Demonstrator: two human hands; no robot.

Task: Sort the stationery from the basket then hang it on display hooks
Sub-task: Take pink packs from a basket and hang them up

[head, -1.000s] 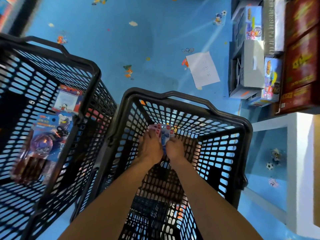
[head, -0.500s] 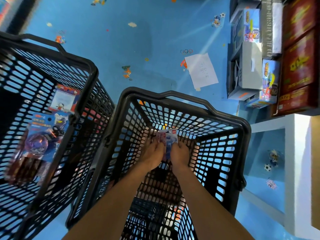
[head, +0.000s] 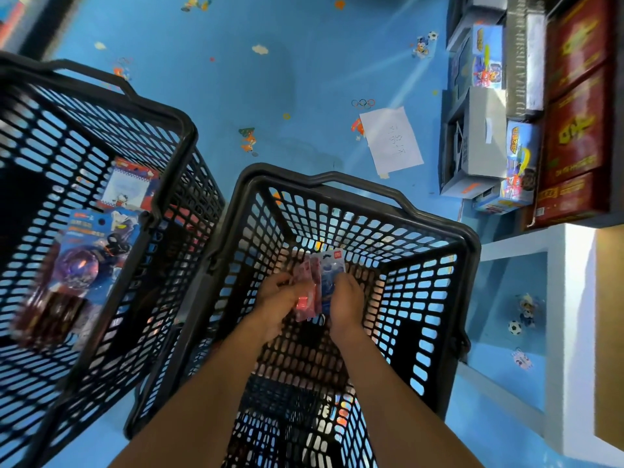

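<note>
Bare left forearm [head: 209,393] from 7 o'clock, bare right forearm [head: 388,383] from 5 o'clock, both uncovered to frame edge. Near centre, left hand [head: 277,300] and right hand [head: 347,304] bare too. Finger detail blurred.

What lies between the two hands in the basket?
Head view: small stationery, pink packs held by the left hand, a blue pack by the right hand.
</note>
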